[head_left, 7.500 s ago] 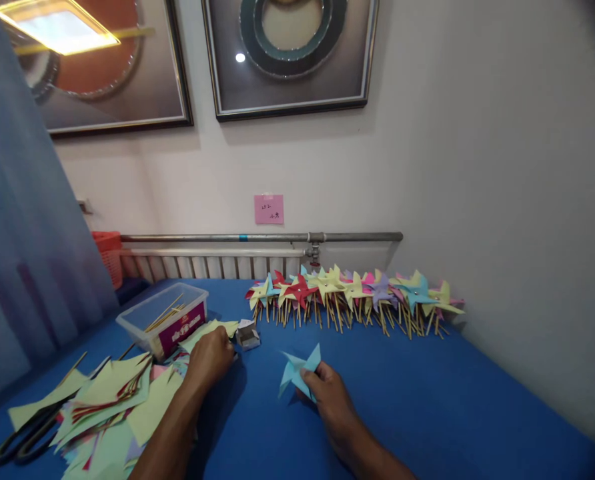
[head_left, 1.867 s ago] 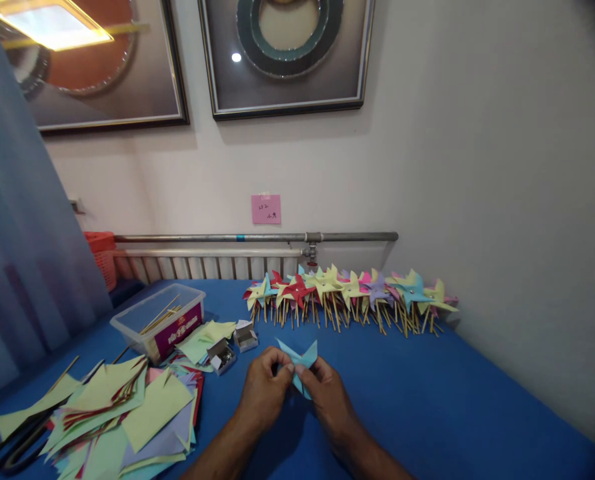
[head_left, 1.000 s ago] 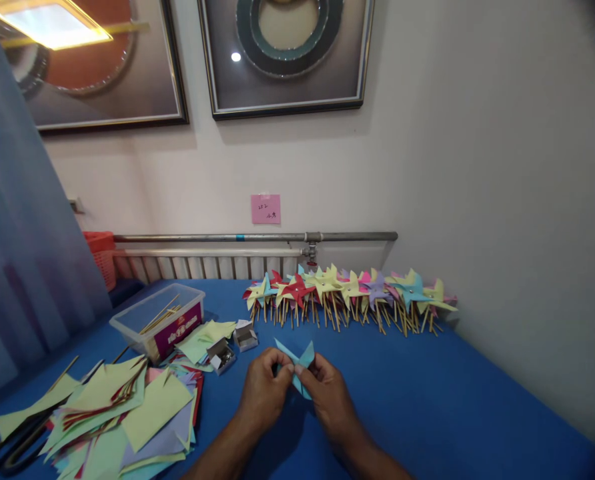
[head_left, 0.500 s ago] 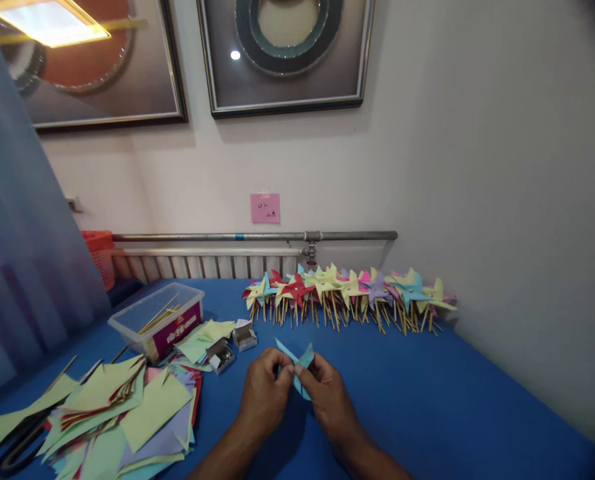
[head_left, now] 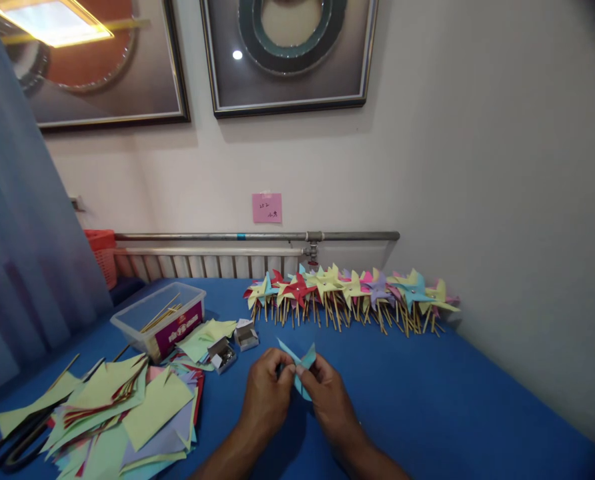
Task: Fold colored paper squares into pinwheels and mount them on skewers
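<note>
Between my hands is a light blue paper pinwheel [head_left: 305,390], its points folded in toward the middle. My left hand [head_left: 269,387] pinches its left side with thumb and forefinger. Closed on the right side, my right hand [head_left: 330,393] presses its thumb near the pinwheel's centre. The fingertips meet there and hide whatever is at the centre. Beyond my hands lies a row of finished paper pinwheels [head_left: 352,288] on thin wooden sticks. Two small cardboard boxes stand to the left; the nearer box [head_left: 222,356] holds small metal pieces.
A clear plastic tub [head_left: 122,327] with wooden sticks stands at the left. Nearer me are a loose pile of coloured paper sheets [head_left: 157,407] and black-handled scissors [head_left: 20,443]. A blue cover [head_left: 427,400] spreads under everything, up to the wall and radiator [head_left: 202,263].
My hands keep nearly the same hold on the light blue pinwheel. The whole view has shifted very slightly; nothing else visibly moved.
</note>
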`<state>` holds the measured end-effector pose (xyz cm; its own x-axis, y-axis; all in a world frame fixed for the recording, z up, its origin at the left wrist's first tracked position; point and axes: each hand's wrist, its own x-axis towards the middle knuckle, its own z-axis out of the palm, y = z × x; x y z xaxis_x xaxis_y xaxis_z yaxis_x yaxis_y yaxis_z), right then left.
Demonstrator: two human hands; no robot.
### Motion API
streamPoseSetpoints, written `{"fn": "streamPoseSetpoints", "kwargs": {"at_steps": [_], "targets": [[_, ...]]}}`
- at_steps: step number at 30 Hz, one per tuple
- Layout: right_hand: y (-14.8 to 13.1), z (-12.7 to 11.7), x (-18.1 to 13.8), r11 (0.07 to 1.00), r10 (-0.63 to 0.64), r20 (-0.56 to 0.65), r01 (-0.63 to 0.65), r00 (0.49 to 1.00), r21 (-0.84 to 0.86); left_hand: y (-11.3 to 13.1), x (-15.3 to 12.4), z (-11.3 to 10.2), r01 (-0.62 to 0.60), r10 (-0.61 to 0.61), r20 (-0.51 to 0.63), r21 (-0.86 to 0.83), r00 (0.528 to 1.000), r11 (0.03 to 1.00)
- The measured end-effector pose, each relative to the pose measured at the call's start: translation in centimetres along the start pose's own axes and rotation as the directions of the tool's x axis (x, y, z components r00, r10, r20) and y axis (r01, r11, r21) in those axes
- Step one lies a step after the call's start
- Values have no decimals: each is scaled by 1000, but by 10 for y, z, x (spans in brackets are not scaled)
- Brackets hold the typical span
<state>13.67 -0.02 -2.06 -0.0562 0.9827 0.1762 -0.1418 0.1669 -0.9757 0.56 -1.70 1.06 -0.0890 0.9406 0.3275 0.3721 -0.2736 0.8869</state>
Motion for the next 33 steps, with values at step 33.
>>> {"fn": "streamPoseSetpoints", "kwargs": {"at_steps": [33], "targets": [[-11, 1, -3, 985, 102, 89, -113, 991, 133, -12, 14, 0, 288, -217, 201, -466, 955, 836]]}}
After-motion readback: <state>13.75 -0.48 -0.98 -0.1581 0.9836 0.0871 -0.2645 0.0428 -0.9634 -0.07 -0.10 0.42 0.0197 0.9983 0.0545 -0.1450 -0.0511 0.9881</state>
